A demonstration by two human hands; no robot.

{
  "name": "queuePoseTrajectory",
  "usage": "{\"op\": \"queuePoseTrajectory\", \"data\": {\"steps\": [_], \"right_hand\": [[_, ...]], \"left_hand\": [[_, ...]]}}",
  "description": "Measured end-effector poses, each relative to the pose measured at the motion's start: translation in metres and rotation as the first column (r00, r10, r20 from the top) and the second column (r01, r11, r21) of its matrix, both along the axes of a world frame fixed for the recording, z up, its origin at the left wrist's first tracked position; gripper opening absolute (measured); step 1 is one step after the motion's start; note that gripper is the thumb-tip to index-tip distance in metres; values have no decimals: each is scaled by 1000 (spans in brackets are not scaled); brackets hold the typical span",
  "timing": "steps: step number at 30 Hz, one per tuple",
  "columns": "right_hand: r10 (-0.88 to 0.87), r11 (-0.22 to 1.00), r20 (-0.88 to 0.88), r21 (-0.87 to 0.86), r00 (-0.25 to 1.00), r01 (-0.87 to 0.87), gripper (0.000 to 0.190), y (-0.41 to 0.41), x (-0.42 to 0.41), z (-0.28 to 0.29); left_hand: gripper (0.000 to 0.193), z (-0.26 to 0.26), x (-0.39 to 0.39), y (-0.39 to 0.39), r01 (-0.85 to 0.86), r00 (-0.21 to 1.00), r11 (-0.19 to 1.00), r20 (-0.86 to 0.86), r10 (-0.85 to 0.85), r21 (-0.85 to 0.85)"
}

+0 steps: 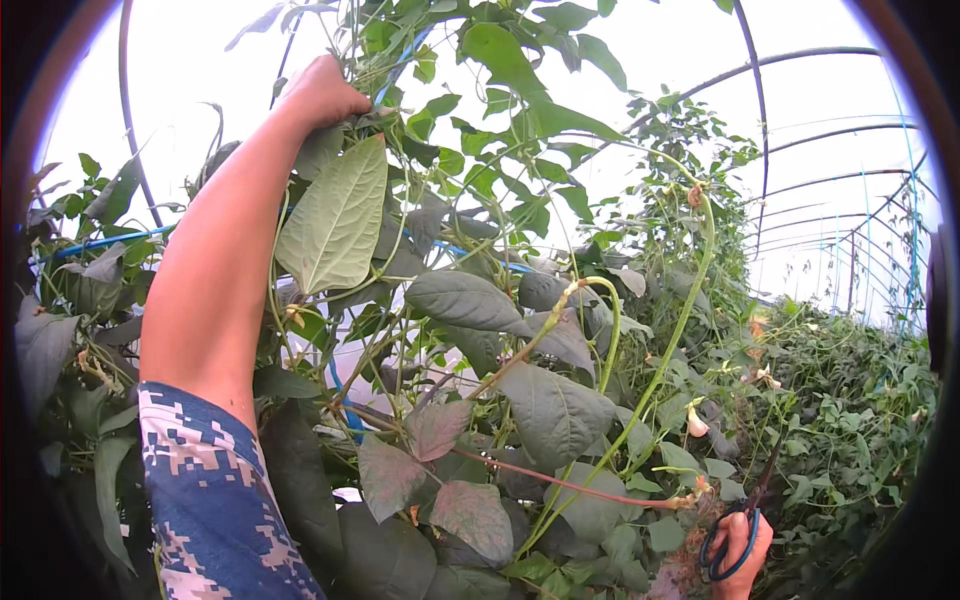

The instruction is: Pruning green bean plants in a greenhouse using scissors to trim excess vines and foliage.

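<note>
My left hand (324, 94) reaches up at the upper left and is closed around thin vine stems beside a blue cord (405, 64). A large pale leaf underside (337, 217) hangs just below it. My right hand (739, 551), low at the right, holds scissors (731, 540) with dark blue handles; their dark blades point upward. Left of the scissors a reddish stalk (570, 487) ends close to the blades. A long green bean pod (675, 330) hangs in a curve from a stalk at the upper right, and a shorter green pod (615, 330) bends down near the middle.
Dense leafy vines fill the front and left. More bean plants (847, 420) grow at the right, with a pale flower bud (697, 422) near the scissors. Blue cord (112, 241) crosses the foliage. Curved metal greenhouse hoops (757, 112) arch overhead with whitish sheeting.
</note>
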State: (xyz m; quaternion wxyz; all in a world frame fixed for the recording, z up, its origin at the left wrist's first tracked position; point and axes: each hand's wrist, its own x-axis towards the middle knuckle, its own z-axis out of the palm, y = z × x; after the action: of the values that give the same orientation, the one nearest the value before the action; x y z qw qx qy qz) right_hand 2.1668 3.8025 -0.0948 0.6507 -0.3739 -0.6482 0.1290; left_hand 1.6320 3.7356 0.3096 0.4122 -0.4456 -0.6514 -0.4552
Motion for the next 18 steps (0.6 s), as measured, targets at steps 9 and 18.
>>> {"op": "queuePoseTrajectory", "data": {"steps": [9, 18], "right_hand": [[123, 992, -296, 39, 947, -116, 35, 32, -5, -18], [17, 999, -84, 44, 996, -13, 34, 6, 10, -15]], "left_hand": [[63, 18, -29, 20, -112, 968, 991, 236, 91, 76], [23, -9, -44, 7, 919, 151, 264, 358, -921, 292]]}}
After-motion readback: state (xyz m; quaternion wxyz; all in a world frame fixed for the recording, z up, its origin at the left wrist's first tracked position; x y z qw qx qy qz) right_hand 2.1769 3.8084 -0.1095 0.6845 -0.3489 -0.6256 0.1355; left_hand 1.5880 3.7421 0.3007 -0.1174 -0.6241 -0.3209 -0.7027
